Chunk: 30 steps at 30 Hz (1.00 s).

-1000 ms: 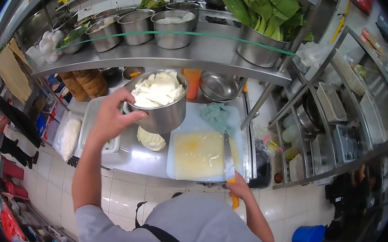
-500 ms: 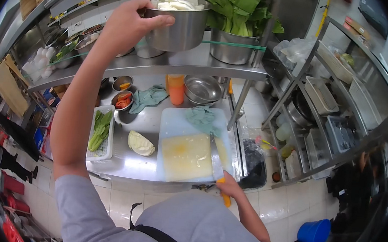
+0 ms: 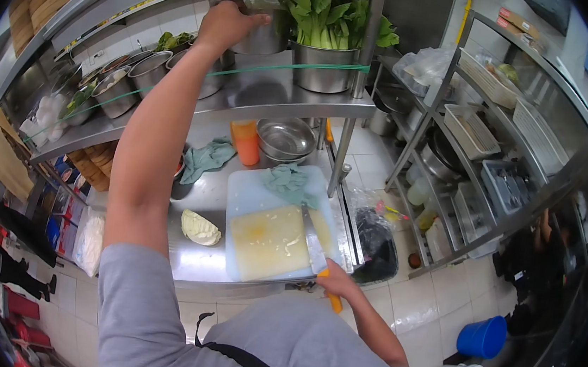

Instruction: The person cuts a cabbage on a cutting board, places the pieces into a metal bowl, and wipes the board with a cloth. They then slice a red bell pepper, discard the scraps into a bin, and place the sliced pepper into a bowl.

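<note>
My left hand is raised to the upper shelf and grips the rim of a steel pot. The pot's contents are mostly hidden now. Down at the counter's front edge, my right hand is closed round the orange handle of a kitchen knife. Its blade lies over the right side of the yellowish cutting board, which rests on a larger pale blue board. White scraps are scattered on the yellowish board. To its left sits a piece of cabbage on the steel counter.
Leafy greens stand in a pot at the shelf's right end. Below are a green cloth, an orange-filled container and steel bowls. A metal rack and blue bucket are at right.
My left hand has carried the pot of white cut pieces farther back over the shelf. The view has shifted, and my left arm now covers the basket of greens. The right hand keeps the knife.
</note>
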Each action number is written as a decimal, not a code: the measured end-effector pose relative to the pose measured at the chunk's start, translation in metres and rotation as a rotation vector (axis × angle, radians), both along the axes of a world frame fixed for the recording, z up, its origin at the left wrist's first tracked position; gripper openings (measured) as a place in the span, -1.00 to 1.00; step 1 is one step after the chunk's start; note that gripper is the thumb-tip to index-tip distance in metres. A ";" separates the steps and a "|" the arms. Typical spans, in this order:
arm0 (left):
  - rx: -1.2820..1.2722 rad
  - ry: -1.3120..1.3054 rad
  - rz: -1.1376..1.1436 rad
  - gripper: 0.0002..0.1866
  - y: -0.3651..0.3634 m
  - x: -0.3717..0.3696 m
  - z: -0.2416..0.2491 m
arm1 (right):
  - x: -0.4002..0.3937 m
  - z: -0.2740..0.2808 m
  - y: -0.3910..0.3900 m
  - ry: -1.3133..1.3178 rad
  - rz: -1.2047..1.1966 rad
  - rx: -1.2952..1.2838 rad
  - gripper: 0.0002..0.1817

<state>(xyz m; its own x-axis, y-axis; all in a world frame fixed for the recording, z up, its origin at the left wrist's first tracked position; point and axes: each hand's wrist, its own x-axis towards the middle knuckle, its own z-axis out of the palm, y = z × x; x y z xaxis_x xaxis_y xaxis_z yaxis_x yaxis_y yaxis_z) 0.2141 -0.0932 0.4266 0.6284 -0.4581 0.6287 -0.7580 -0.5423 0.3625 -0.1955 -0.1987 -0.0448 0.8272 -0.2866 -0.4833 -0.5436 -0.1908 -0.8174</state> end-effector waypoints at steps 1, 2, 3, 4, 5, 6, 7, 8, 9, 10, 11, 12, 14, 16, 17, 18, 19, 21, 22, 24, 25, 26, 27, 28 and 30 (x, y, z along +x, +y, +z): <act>0.053 0.008 0.037 -0.25 -0.006 0.005 -0.001 | 0.000 0.002 0.001 -0.007 -0.003 0.005 -0.42; 0.107 0.015 0.074 -0.26 -0.011 0.010 -0.004 | -0.001 0.003 0.002 -0.014 -0.006 0.010 -0.42; 0.109 0.013 0.068 -0.26 -0.016 0.012 -0.007 | -0.001 0.008 0.003 -0.017 -0.012 0.012 -0.42; 0.146 0.038 0.100 -0.26 -0.022 0.015 -0.010 | -0.001 0.013 0.003 -0.023 0.006 0.032 -0.42; 0.183 0.063 0.131 -0.25 -0.028 0.017 -0.014 | -0.001 0.018 0.003 -0.030 0.022 0.052 -0.42; 0.187 0.061 0.123 -0.25 -0.033 0.023 -0.018 | -0.001 0.023 0.004 -0.032 0.014 0.055 -0.42; 0.204 0.072 0.148 -0.27 -0.037 0.028 -0.024 | -0.001 0.029 0.005 -0.042 0.018 0.064 -0.42; 0.223 0.085 0.172 -0.28 -0.041 0.035 -0.030 | -0.002 0.030 0.007 -0.050 0.020 0.073 -0.41; 0.229 0.088 0.167 -0.28 -0.043 0.039 -0.036 | -0.003 0.025 0.006 -0.046 0.014 0.079 -0.41; 0.275 0.083 0.182 -0.29 -0.044 0.043 -0.042 | -0.002 0.018 0.005 -0.051 0.010 0.083 -0.41; 0.321 0.075 0.195 -0.31 -0.046 0.048 -0.045 | -0.002 0.012 0.005 -0.060 0.004 0.087 -0.40; 0.328 0.070 0.188 -0.31 -0.046 0.045 -0.043 | -0.003 0.017 0.007 -0.063 -0.004 0.094 -0.40; 0.411 0.023 0.234 -0.32 -0.047 0.041 -0.042 | -0.003 0.025 0.009 -0.106 -0.019 0.064 -0.42; 0.353 -0.027 0.259 -0.33 -0.036 0.016 -0.035 | -0.002 0.021 0.004 -0.121 -0.020 0.103 -0.43; 0.252 -0.162 0.192 -0.36 -0.025 0.004 -0.038 | -0.006 0.017 0.005 -0.132 -0.014 0.140 -0.45; 0.156 -0.285 0.125 -0.38 -0.009 -0.009 -0.046 | -0.008 0.016 0.005 -0.110 -0.033 0.097 -0.47; 0.048 -0.376 0.018 -0.44 0.009 -0.034 -0.055 | -0.009 0.015 0.004 -0.080 -0.042 0.057 -0.49; -0.042 -0.352 -0.099 -0.52 0.052 -0.095 -0.084 | -0.019 0.009 0.000 -0.160 -0.049 -0.205 -0.51; -0.024 -0.246 -0.118 -0.53 0.075 -0.123 -0.100 | -0.019 0.021 0.002 -0.189 -0.039 -0.303 -0.52; 0.175 -0.046 -0.035 -0.55 0.119 -0.140 -0.155 | -0.019 0.071 0.013 -0.107 -0.022 -0.342 -0.54; 0.222 0.027 -0.058 -0.56 0.138 -0.142 -0.181 | -0.009 0.089 0.017 -0.098 -0.027 -0.339 -0.54; 0.274 0.108 -0.086 -0.57 0.158 -0.142 -0.211 | -0.002 0.103 0.026 -0.045 0.090 -0.300 -0.55; 0.326 0.231 -0.037 -0.52 0.180 -0.134 -0.244 | 0.004 0.108 0.038 0.009 0.207 -0.257 -0.56; 0.376 0.351 0.013 -0.48 0.201 -0.123 -0.278 | 0.012 0.093 0.051 -0.131 0.234 -0.245 -0.58; 0.439 0.408 0.047 -0.37 0.248 -0.098 -0.351 | 0.032 0.076 0.077 -0.110 0.291 -0.215 -0.61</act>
<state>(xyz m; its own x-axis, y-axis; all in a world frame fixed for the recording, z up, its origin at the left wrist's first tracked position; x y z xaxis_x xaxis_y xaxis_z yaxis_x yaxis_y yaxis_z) 0.1162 0.1547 0.0758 0.8053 -0.5858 0.0908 -0.5760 -0.7370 0.3537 -0.1630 -0.1220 0.0312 0.9325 -0.1174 -0.3415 -0.3528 -0.4982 -0.7921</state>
